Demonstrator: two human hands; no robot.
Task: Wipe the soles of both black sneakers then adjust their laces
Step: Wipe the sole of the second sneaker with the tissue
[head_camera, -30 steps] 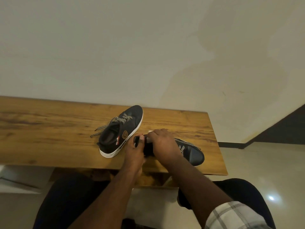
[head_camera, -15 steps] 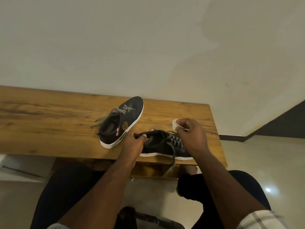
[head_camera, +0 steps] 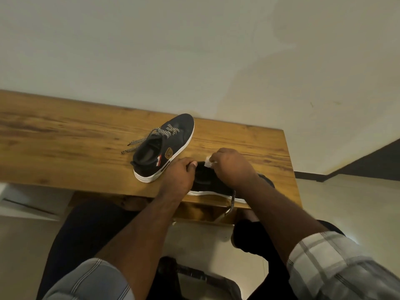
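Note:
Two black sneakers with white soles stand on a wooden table [head_camera: 65, 144]. The far sneaker [head_camera: 164, 146] sits upright, toe pointing away, its speckled laces loose to the left. The near sneaker [head_camera: 213, 182] lies along the table's front edge, toe to the right, one lace hanging over the edge. My left hand [head_camera: 179, 176] grips its heel collar. My right hand [head_camera: 231, 165] is over its opening and laces, pinching a small white tissue [head_camera: 208, 163] between the fingertips. Most of the near sneaker's laces are hidden under my right hand.
The table stands against a plain pale wall, and its right end is close to the near sneaker. My knees in dark trousers are under the front edge. A dark object lies on the pale floor between my legs.
One second ago my right hand covered the near sneaker; it then lifted to the right with the tissue. It has now come back left over the opening. My left hand kept its grip on the heel.

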